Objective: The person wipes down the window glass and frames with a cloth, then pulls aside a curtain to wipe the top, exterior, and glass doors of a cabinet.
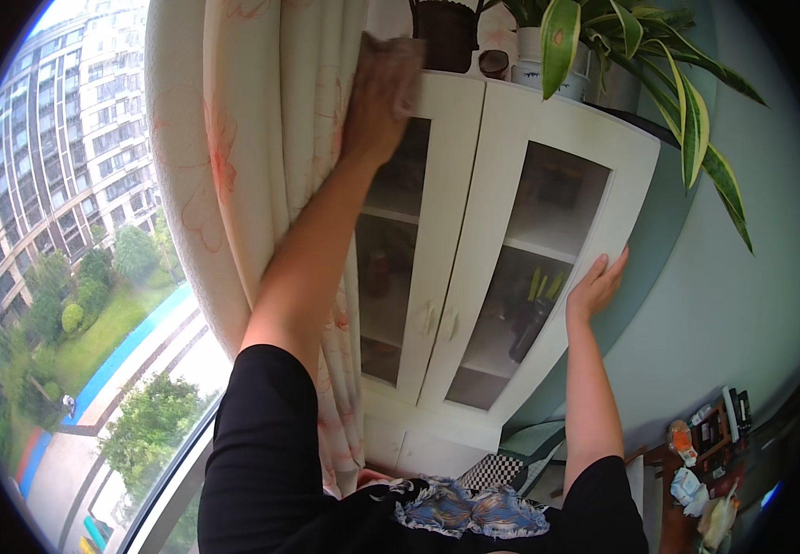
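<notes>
A white cabinet [466, 249] with two glass-paned doors stands before me, both doors closed. My left hand [376, 111] is raised to its upper left corner, beside the curtain, and holds a brownish cloth [400, 66], slightly blurred. The cloth lies over the cabinet's top edge. My right hand [597, 284] rests against the cabinet's right side edge, fingers extended and holding nothing. Behind the glass are shelves with a dark vase-like object [526, 332]. On top stand a dark woven basket [445, 34], a small brown round object [493, 64] and potted plants [556, 59] with long yellow-edged leaves.
A pale curtain [303, 138] with red floral patterns hangs at the left, beside a window that looks out on buildings and trees. Long leaves [694, 131] overhang the cabinet's right side. At the lower right, a wooden table [670, 485] holds bags and other items.
</notes>
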{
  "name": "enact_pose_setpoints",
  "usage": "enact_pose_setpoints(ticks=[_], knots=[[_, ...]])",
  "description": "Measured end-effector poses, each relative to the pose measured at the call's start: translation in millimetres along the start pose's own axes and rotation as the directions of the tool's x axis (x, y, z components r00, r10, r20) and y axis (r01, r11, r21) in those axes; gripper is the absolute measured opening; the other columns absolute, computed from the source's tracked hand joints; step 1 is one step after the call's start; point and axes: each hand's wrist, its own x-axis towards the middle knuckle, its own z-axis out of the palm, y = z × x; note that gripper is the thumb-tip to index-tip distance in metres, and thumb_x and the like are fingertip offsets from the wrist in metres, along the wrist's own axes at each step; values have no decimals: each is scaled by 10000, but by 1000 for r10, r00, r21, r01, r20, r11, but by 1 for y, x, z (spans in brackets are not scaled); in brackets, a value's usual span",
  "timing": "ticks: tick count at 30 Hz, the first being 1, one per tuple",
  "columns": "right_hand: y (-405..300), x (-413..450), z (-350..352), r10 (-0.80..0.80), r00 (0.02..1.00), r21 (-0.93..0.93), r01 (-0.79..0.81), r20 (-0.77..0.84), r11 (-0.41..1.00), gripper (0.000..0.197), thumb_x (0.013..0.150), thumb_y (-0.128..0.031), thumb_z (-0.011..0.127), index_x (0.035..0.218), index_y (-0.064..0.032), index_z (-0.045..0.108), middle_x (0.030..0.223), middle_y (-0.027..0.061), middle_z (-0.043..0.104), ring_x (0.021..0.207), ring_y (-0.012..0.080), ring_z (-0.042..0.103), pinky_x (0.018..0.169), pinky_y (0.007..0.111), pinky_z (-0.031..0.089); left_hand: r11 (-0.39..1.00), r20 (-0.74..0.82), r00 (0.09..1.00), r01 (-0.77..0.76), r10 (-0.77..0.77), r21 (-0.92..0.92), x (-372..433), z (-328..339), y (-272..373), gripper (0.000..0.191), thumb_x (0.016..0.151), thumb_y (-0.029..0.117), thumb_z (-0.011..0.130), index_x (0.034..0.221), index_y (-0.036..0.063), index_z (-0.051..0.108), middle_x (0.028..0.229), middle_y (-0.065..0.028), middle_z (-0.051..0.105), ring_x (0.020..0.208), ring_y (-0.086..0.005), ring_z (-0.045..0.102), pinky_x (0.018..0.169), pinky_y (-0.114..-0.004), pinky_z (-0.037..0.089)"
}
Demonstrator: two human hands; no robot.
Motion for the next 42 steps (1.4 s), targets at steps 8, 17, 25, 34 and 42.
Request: enact_pose_setpoints(ticks=[8, 17, 25, 34, 42], knots=[[3, -1, -1, 116, 989, 28, -119, 87, 993, 564, 1109, -368, 413, 1561, -33, 360, 1514, 250, 487, 1367, 414, 490, 1119, 436, 391, 920, -38, 972, 207, -233, -333, -29, -11, -31, 678, 984, 100, 660, 1590, 196, 372, 1677, -191, 228, 1540, -383, 250, 1247, -469, 294], [18, -5, 9, 21, 1000, -24, -21, 16, 999, 525, 1115, -318, 401, 1553, -31, 358, 1513, 255, 476, 1342, 429, 502, 1099, 450, 408, 578, -9, 902, 269, -432, -771, -94, 13, -9, 639, 1016, -2, 549, 1600, 67, 299, 1667, -163, 276, 1552, -313, 247, 1247, -405, 277], [32, -8, 10, -30, 999, -118, 27, -21, 993, 536, 1118, -343, 378, 1559, -39, 350, 1522, 254, 470, 1351, 430, 496, 1113, 453, 400, 360, 158, 708, 523, -689, -773, -193, 49, 10, 542, 1074, 29, 416, 1599, 50, 281, 1651, -91, 290, 1462, -185, 378, 1062, -249, 408], [36, -8, 5, -10, 1000, -179, 11, 9, 984, 560, 1118, -391, 344, 1541, -25, 366, 1507, 262, 479, 1329, 450, 500, 1093, 467, 404, 238, 280, 513, 728, -811, -643, -273, 47, 59, 346, 1069, 99, 547, 1391, -11, 482, 1337, -99, 579, 1032, -163, 645, 794, -231, 528], [-136, -19, -28, -453, 891, 104, 448, 22, 888, 448, 841, -5, 624, 1287, -16, 585, 1162, 166, 616, 1078, 351, 594, 986, 427, 463, 303, 156, 489, 728, -858, -615, -294, 78, 24, 356, 1030, 78, 625, 1338, -78, 540, 1157, -154, 629, 929, -192, 644, 832, -272, 572]])
